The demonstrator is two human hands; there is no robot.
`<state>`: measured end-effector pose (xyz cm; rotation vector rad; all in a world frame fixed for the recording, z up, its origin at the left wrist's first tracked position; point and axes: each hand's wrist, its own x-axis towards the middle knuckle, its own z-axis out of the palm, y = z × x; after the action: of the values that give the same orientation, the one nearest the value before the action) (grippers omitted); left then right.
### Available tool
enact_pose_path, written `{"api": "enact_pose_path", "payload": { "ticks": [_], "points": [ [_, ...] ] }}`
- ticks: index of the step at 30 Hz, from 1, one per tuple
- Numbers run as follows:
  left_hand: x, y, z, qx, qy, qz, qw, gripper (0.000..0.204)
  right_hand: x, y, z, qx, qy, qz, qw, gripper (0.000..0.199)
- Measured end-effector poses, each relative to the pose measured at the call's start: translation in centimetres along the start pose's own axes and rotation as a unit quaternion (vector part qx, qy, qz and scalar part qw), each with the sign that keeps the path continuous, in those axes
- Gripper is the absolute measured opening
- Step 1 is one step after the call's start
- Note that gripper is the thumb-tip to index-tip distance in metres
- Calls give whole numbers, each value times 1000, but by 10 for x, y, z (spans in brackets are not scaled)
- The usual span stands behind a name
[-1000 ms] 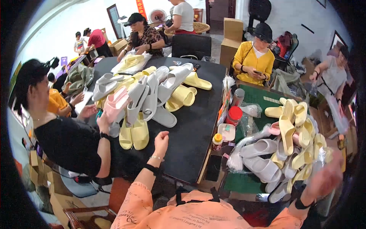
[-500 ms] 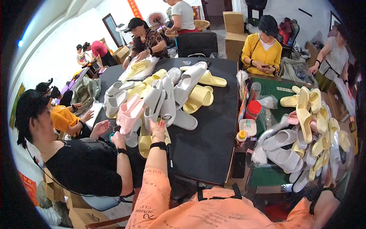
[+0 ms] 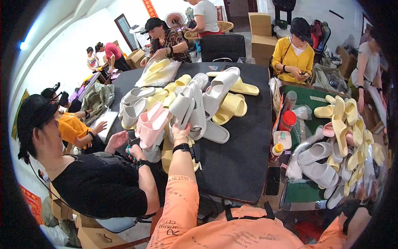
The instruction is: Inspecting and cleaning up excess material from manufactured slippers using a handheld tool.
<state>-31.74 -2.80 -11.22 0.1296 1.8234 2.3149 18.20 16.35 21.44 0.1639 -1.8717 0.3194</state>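
Note:
My left hand (image 3: 181,132) reaches into the slipper pile on the dark table (image 3: 236,166). Its fingers close round the heel end of grey slippers (image 3: 182,103), partly covered by the hand. Left of it lies a pair of pink slippers (image 3: 152,126); under my wrist is a yellow slipper (image 3: 167,157). More grey slippers (image 3: 217,132) and yellow slippers (image 3: 230,108) lie beyond and to the right. My right forearm (image 3: 357,224) extends to the dark lower right rim, beside a second slipper heap (image 3: 321,172); that hand's fingers cannot be made out.
Close on my left, a person in black (image 3: 99,182) holds a small teal-handled tool (image 3: 130,152). Across the table, another person handles yellow slippers in a clear bag (image 3: 155,74). A red-lidded jar (image 3: 287,120), a small yellow-capped bottle (image 3: 276,151) and a phone (image 3: 273,181) sit on the right.
My left hand has moved forward and closed on the grey slippers' heel end. The whole view has shifted slightly. The person on my left has raised the teal-handled tool into clearer view.

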Motion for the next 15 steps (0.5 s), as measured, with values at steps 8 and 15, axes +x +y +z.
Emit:
{"api": "enact_pose_path", "payload": {
  "ticks": [8, 15],
  "points": [
    [-90, 81, 74, -420, 49, -240, 874, 37, -31, 7, 49, -30, -29, 127, 991, 28],
    [-200, 103, 97, -219, -210, -303, 903, 30, -47, 17, 42, -88, -104, 203, 970, 36]
  ]
}}
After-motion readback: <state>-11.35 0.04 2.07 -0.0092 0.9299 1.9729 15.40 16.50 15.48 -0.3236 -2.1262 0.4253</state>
